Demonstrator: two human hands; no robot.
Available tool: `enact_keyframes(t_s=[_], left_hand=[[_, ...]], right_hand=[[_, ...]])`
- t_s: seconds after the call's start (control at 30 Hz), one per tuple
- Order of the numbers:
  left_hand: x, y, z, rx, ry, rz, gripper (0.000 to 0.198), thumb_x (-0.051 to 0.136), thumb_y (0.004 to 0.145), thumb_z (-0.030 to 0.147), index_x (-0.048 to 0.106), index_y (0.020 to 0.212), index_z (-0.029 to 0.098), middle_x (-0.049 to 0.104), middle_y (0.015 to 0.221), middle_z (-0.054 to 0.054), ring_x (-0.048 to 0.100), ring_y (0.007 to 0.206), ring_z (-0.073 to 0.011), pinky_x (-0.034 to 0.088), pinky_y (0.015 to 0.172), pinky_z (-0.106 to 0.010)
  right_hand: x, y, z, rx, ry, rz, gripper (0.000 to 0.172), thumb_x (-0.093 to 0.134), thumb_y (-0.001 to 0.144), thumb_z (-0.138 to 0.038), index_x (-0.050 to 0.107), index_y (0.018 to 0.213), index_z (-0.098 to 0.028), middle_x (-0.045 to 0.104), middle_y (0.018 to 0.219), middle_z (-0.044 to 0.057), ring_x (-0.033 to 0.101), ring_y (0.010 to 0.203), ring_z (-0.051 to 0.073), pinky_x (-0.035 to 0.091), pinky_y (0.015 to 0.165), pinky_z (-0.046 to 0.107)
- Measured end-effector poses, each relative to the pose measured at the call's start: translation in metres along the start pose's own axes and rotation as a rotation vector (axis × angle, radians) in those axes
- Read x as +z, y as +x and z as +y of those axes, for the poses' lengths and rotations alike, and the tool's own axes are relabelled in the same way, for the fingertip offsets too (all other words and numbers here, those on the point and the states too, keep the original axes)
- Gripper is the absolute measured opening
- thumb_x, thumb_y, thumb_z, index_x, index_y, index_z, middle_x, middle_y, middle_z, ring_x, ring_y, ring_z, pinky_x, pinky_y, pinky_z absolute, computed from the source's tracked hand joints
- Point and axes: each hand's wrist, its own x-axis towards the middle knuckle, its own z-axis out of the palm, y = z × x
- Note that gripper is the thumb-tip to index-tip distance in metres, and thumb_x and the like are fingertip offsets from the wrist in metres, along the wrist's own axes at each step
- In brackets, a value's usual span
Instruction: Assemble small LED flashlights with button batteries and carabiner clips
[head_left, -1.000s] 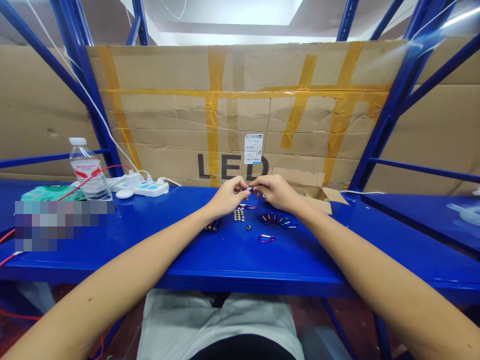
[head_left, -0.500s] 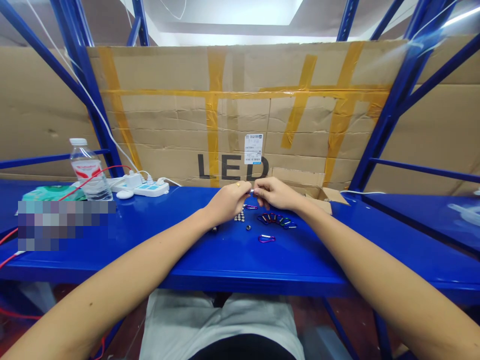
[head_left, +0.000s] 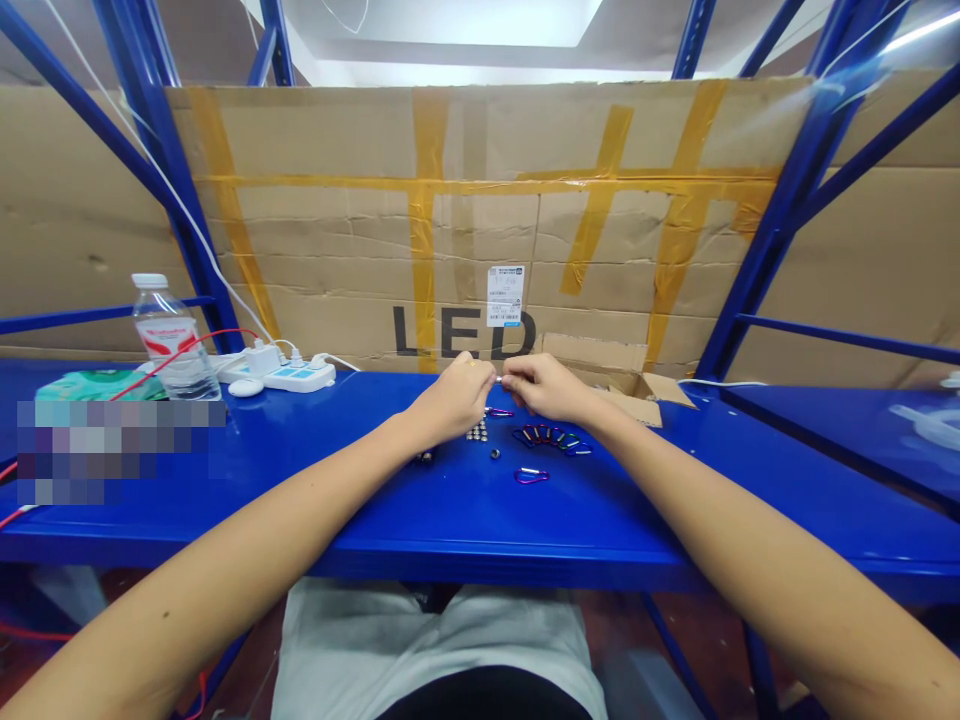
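Note:
My left hand (head_left: 459, 397) and my right hand (head_left: 546, 386) meet above the far half of the blue table, fingertips pinched almost together. Between them is a small, pale, shiny piece, mostly covered by the fingers and too small to name. Just below the hands lies a purple carabiner (head_left: 499, 412). Small silvery metal pieces (head_left: 477, 432) sit in a cluster beside my left hand, and a single small metal piece (head_left: 495, 454) lies nearer me. Several coloured carabiners (head_left: 553, 437) form a row below my right hand. Another purple carabiner (head_left: 532, 480) lies closer to the front edge.
On the left stand a water bottle (head_left: 174, 345) and a white power strip (head_left: 300, 375) with cables. An open cardboard box (head_left: 637, 405) is behind my right hand. A large cardboard sheet (head_left: 330, 240) closes off the back, between blue shelf posts (head_left: 776, 235).
Both hands stay together at nearly the same spot, with a slight shift of the fingers around the small piece. The whole view has moved a little. The things on the table lie as before.

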Motion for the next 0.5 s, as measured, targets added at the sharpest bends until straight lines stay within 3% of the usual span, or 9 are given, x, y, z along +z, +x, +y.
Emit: enact_keyframes(t_s=[0.1,0.27,0.5], left_hand=[[0.0,-0.001,-0.002,0.009,0.041,-0.026,0.021,0.043,0.093,0.018,0.054,0.075,0.02,0.054,0.074,-0.008,0.048,0.081,-0.0248,0.037,0.078,-0.037],[-0.001,-0.005,-0.002,-0.02,0.13,-0.056,0.008,0.047,0.091,0.018,0.055,0.093,0.019,0.063,0.089,-0.009,0.058,0.081,-0.0235,0.041,0.073,-0.034],[-0.007,-0.007,0.014,-0.012,0.322,-0.107,0.015,0.04,0.095,0.022,0.051,0.099,0.015,0.064,0.096,-0.01,0.061,0.086,-0.0229,0.047,0.075,-0.035]], right_hand=[[0.001,0.0,0.001,0.008,-0.003,-0.006,0.025,0.048,0.087,-0.025,0.048,0.063,-0.019,0.052,0.054,-0.002,0.045,0.053,0.011,0.032,0.057,0.025],[0.004,0.0,0.004,0.035,0.115,-0.033,0.026,0.047,0.089,-0.027,0.048,0.064,-0.019,0.053,0.053,-0.002,0.047,0.047,0.01,0.035,0.053,0.024],[0.003,0.001,0.003,0.043,0.187,-0.064,0.024,0.047,0.088,-0.027,0.047,0.065,-0.019,0.052,0.051,-0.003,0.048,0.041,0.01,0.037,0.048,0.023]])
